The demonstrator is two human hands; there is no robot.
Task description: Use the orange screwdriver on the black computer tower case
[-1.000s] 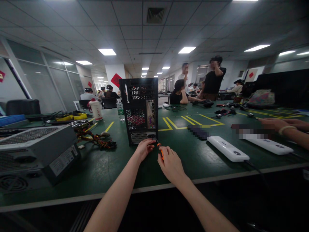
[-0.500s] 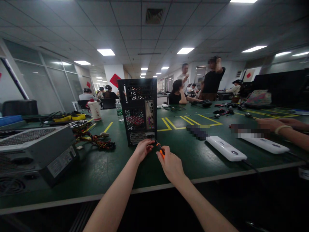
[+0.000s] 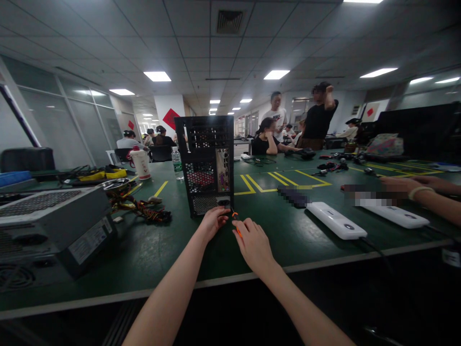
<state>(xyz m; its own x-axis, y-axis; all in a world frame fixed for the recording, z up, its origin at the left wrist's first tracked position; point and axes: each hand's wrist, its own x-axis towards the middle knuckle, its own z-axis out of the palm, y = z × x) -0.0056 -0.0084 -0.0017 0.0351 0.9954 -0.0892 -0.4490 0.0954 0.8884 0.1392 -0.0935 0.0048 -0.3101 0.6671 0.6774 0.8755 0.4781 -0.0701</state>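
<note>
The right hand (image 3: 255, 242) is closed around the orange-and-black handle of a screwdriver (image 3: 235, 217), whose thin shaft points at the lower right corner of a black computer case (image 3: 207, 190). Just beside it, apart from the right hand, the left hand (image 3: 215, 224) is half open, fingers loosely bent, fingertips at the bottom of the case's back; whether they press on it I cannot tell. The case stands upright on the green table (image 3: 151, 259). Grey power supplies (image 3: 54, 216) sit to the left, a white device (image 3: 336, 221) to the right. Beyond stand a bottle (image 3: 177, 166) and a white cup (image 3: 140, 164).
</note>
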